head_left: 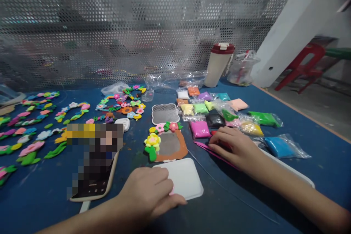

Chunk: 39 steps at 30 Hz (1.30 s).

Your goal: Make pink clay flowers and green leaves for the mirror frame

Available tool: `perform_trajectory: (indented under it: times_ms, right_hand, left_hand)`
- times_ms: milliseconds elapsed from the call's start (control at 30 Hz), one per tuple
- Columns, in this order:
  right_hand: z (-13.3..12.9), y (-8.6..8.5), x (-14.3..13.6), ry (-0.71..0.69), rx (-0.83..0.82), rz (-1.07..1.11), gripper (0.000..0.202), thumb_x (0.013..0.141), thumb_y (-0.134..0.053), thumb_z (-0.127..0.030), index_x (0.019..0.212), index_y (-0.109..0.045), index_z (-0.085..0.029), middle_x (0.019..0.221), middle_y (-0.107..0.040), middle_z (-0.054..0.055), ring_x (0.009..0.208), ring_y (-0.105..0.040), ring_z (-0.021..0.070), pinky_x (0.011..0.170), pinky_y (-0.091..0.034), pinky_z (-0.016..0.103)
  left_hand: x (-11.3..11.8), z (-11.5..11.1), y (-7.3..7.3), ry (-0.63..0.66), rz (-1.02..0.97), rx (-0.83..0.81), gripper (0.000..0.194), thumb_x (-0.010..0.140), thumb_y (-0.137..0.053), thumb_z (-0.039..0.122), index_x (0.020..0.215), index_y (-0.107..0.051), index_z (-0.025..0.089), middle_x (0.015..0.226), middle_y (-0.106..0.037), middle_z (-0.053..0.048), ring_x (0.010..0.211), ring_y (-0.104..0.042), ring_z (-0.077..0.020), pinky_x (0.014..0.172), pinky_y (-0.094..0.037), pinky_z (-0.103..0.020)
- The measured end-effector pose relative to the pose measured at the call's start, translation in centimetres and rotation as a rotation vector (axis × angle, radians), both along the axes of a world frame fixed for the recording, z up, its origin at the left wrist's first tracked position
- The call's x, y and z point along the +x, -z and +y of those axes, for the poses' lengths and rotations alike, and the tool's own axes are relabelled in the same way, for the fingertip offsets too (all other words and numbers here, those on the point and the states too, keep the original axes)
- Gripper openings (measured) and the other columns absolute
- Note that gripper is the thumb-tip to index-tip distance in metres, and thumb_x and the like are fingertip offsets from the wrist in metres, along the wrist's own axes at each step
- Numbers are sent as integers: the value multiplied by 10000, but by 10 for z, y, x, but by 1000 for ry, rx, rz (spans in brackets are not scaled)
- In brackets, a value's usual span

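My left hand rests with curled fingers over a white rectangular plate. A trace of pink shows between its fingers and thumb; what it is I cannot make out. My right hand is closed, fingertips down beside a thin pink modelling tool on the table. Something red peeks out behind its fingers, mostly hidden. Just beyond the plate lies a mirror frame coated in brown clay, with yellow, pink and red clay flowers and green leaves along its left and top.
Bagged coloured clay, including a magenta pack and a blue pack, lies at right. A phone with a cable is at left, near many flower-decorated frames. A tumbler stands before the perforated metal screen.
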State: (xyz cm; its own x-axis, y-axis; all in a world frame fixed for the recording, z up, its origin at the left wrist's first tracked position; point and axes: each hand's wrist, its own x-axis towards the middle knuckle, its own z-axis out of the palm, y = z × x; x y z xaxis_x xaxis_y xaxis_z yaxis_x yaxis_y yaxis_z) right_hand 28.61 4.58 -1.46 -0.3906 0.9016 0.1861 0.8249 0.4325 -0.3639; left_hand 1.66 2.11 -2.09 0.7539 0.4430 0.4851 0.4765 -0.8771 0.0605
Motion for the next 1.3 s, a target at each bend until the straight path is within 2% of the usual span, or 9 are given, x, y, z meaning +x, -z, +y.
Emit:
perform_trajectory:
  times_ms: [200,333,467,600,767,900,1033,1133,1300]
  right_hand:
    - [-1,-1,0,-10,12,5,201,893,-450,-270,766,-589,-197,771,-576,39,724,-516,167,658,-386,300]
    - [-1,-1,1,1,21,13,196,887,-453,-270,775,-590,-184,762,-577,46,712,-513,168,641,-390,296]
    - [-3,-2,0,-6,15,25,201,881,-464,-280,758,-591,-183,752,-582,46,705,-515,170,635,-387,302]
    - [-4,-3,-2,-13,-12,45,210,881,-467,-275,736,-592,-188,736,-578,39,708,-516,167,627,-386,293]
    - [-5,-3,-2,-19,-3,83,184,875,-477,-242,742,-592,-187,749,-572,36,703,-518,155,617,-389,272]
    - [-5,-2,-2,-19,-6,79,184,875,-479,-249,747,-597,-189,753,-571,37,711,-523,158,623,-388,278]
    - [-6,-2,-3,-26,-10,77,185,876,-477,-265,764,-605,-193,763,-577,40,719,-526,162,632,-392,285]
    - [-6,-3,-4,-27,-9,83,191,879,-471,-269,772,-609,-192,766,-580,42,720,-530,162,630,-395,284]
    - [-7,-5,-6,-17,-12,87,183,878,-469,-263,795,-615,-190,786,-582,48,730,-537,167,632,-404,286]
  left_hand:
    - [0,-1,1,1,-64,21,445,928,-374,255,513,-516,180,471,-496,16,432,-462,-113,412,-252,-273]
    - [-2,-2,4,17,-67,-71,241,926,-388,209,930,-622,149,701,-650,-9,615,-603,-122,509,-414,-214]
    - [-6,-3,6,39,-22,-25,316,921,-325,119,1151,-541,128,839,-686,-38,701,-636,-137,532,-454,-206]
    - [-8,-4,6,92,-64,-17,285,904,-358,110,1082,-580,132,858,-695,-46,720,-641,-148,567,-473,-216]
    - [-5,-8,4,70,-119,-40,139,854,-500,117,842,-632,161,722,-682,-14,613,-608,-129,530,-435,-206]
    - [1,-9,0,116,-152,-52,167,866,-515,153,739,-623,154,603,-643,-9,543,-579,-110,509,-416,-196]
    - [2,-8,0,115,-169,-13,107,858,-541,182,850,-632,128,577,-625,-5,506,-544,-120,471,-399,-215]
    - [0,-8,1,100,-133,25,199,885,-467,146,1012,-608,83,592,-615,-23,507,-534,-133,443,-391,-226]
    - [-3,-5,4,54,-22,-3,306,916,-341,130,1133,-557,121,808,-681,-57,677,-633,-144,521,-474,-212]
